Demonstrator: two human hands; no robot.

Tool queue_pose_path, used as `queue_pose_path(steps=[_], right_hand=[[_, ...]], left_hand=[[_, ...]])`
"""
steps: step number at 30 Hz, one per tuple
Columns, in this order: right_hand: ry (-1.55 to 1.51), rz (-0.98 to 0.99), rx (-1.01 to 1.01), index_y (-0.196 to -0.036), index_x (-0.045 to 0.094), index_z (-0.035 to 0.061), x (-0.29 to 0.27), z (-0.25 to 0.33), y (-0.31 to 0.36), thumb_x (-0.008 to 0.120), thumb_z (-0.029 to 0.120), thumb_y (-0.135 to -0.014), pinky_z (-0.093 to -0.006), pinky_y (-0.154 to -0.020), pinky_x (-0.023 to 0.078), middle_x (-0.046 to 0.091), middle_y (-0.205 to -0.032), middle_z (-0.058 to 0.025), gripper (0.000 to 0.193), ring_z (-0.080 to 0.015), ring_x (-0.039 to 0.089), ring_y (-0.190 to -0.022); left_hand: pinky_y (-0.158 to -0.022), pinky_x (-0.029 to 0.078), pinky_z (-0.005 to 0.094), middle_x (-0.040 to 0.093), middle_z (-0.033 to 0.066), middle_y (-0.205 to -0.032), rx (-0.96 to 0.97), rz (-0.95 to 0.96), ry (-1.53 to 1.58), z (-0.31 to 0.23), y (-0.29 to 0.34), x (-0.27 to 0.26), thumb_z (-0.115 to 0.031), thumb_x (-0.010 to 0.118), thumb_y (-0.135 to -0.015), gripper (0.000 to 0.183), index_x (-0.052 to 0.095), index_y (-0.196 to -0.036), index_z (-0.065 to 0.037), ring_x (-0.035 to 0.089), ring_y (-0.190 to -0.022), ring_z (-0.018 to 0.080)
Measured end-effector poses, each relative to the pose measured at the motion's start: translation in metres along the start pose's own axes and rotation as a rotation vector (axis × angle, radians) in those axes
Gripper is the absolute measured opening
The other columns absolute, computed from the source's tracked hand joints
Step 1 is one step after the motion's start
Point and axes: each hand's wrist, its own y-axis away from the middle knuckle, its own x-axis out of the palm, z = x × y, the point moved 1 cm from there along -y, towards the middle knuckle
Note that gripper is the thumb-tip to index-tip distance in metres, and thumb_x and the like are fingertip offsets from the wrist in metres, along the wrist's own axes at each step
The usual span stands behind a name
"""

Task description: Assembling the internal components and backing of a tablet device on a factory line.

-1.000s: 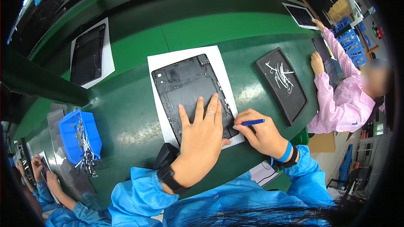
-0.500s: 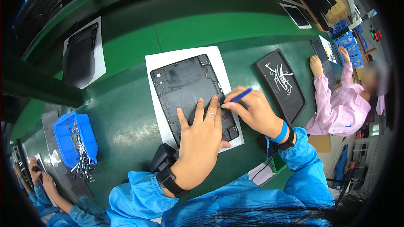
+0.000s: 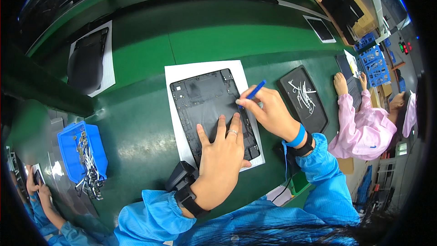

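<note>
A black tablet housing lies on a white sheet in front of me. My left hand rests flat on its lower part, fingers spread, a ring on one finger. At the housing's right edge, my right hand pinches a blue pen-like tool. The tool slants up to the right, its lower end down at the edge near the fingertips. What the tip touches is too small to tell. A blue strap with a cord circles my right wrist.
Right of the sheet is a black tray with thin white strips. On the left stands a blue bin of small flex-cable parts. Another housing lies at the back left. A co-worker in pink works at the right; another person's hands show at lower left.
My right hand with the blue tool has shifted up along the housing's right edge, and the tool stands a little steeper. My left hand stays flat on the housing. The whole view has shifted slightly.
</note>
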Motion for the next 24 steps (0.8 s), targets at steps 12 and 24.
queue_pose_path(steps=[12, 24], right_hand=[[-0.104, -0.038, 0.145, -0.105, 0.074, -0.0010, 0.012, -0.009, -0.053, 0.071, 0.019, -0.100, -0.0299, -0.069, 0.052, 0.074, -0.087, -0.0107, 0.021, -0.0134, 0.065, -0.076], [0.142, -0.309, 0.318, -0.123, 0.068, -0.0035, -0.036, -0.091, -0.043, 0.074, 0.024, -0.098, -0.0338, -0.079, 0.055, 0.075, -0.098, -0.0147, 0.037, -0.0199, 0.071, -0.089]], left_hand=[[-0.114, 0.035, 0.0740, 0.038, 0.0121, -0.165, 0.004, 0.075, -0.047, 0.003, 0.002, -0.002, -0.056, 0.079, -0.078, 0.101, 0.045, -0.153, 0.004, 0.036, -0.151, 0.0355], [-0.062, 0.055, 0.0469, 0.070, 0.0149, -0.080, -0.517, -0.421, -0.110, 0.094, 0.115, -0.116, -0.022, 0.074, -0.093, 0.019, 0.067, -0.088, -0.005, 0.071, -0.072, 0.0371]])
